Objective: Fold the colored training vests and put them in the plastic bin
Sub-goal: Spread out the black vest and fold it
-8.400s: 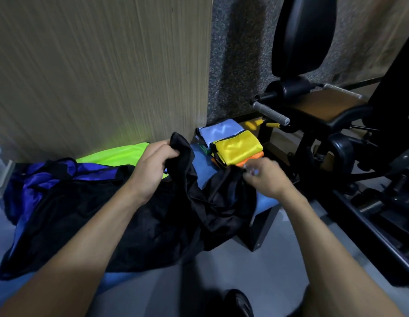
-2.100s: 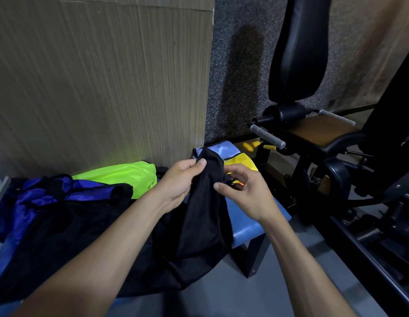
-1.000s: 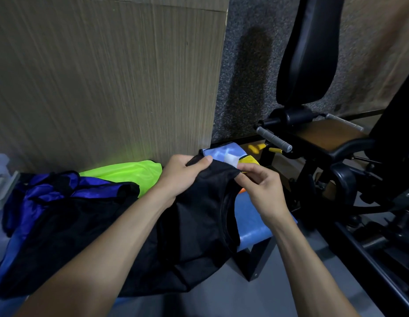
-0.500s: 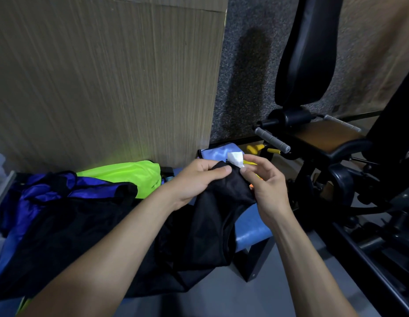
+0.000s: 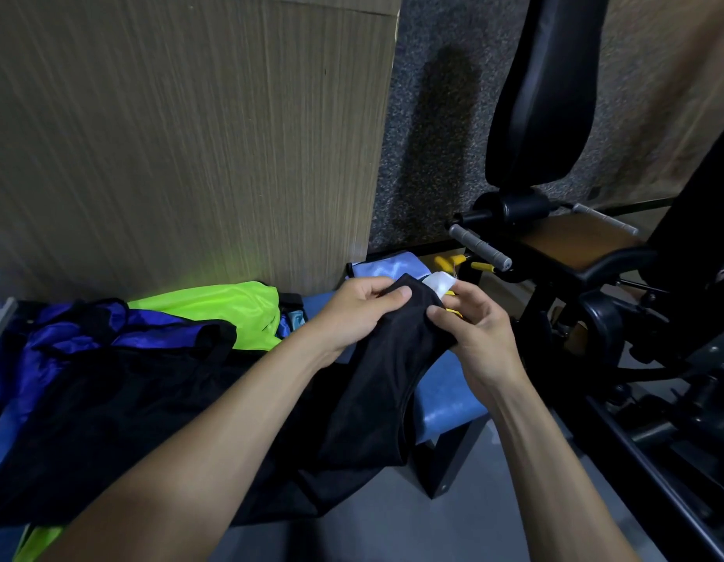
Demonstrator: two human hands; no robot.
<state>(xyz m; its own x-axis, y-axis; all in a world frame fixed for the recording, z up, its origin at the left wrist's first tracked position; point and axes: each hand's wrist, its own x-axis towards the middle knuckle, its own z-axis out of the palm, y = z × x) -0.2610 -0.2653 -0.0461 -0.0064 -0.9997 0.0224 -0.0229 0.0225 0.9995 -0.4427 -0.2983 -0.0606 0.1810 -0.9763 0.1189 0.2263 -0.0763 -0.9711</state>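
A black vest (image 5: 376,383) hangs bunched between both hands above the blue bench (image 5: 445,403). My left hand (image 5: 358,310) grips its upper edge with thumb on top. My right hand (image 5: 474,330) pinches the same edge close by, where a white label (image 5: 439,282) sticks up. Behind the hands lie folded vests, a light blue one (image 5: 386,266) on top and a sliver of yellow under my right fingers. On the left, a neon green vest (image 5: 222,306), a royal blue one (image 5: 68,342) and more black fabric (image 5: 121,415) are heaped. The plastic bin is not in sight.
A wood-grain wall panel (image 5: 190,135) stands right behind the bench. To the right is a black gym machine (image 5: 555,245) with a padded back, seat and grey handle (image 5: 480,247). Grey floor (image 5: 433,529) shows below the bench end.
Both hands have kept hold of the black vest's edge. The white label has turned up more clearly beside my right fingers, and the hands sit slightly closer together.
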